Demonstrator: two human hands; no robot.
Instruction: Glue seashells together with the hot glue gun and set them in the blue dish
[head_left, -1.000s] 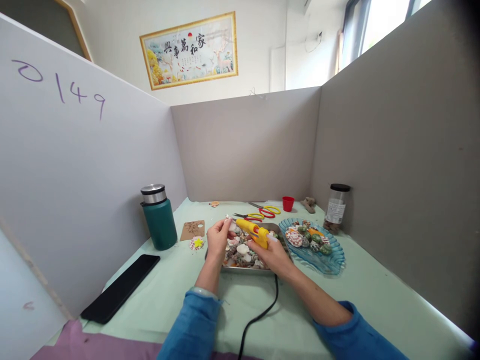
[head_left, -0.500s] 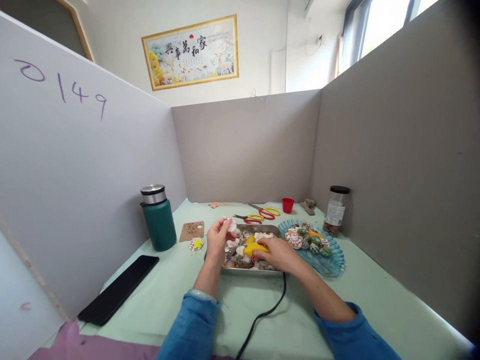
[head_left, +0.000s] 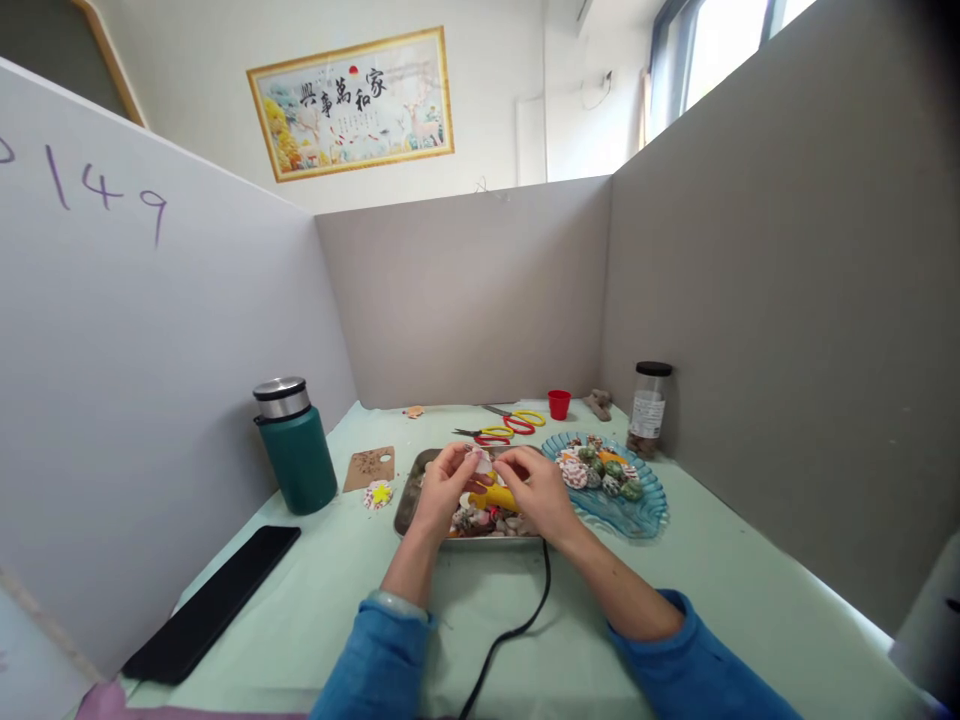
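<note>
My left hand (head_left: 442,488) pinches a small whitish, shell-like piece (head_left: 480,461) above a metal tray (head_left: 409,497). My right hand (head_left: 538,490) is closed in a pinch at the right edge of that same piece; whether it holds anything else is hidden. Under the hands, a yellow glue gun (head_left: 495,497) rests on the shells (head_left: 480,521) that fill part of the tray. A black cord (head_left: 517,632) leads from the tray's right front toward me.
Right of the tray stands a blue glass plate (head_left: 626,520) of shells and patterned balls. Scissors (head_left: 495,435), a red cup (head_left: 559,404) and a jar (head_left: 648,410) are behind. Leftward are a brown card (head_left: 369,468), a decorated disc (head_left: 379,494), a green bottle (head_left: 298,455) and a black phone-like slab (head_left: 214,605).
My right hand has let go of the glue gun, leaving it on the tray's shells, and has come up to the whitish piece in my left hand. The view has turned slightly right.
</note>
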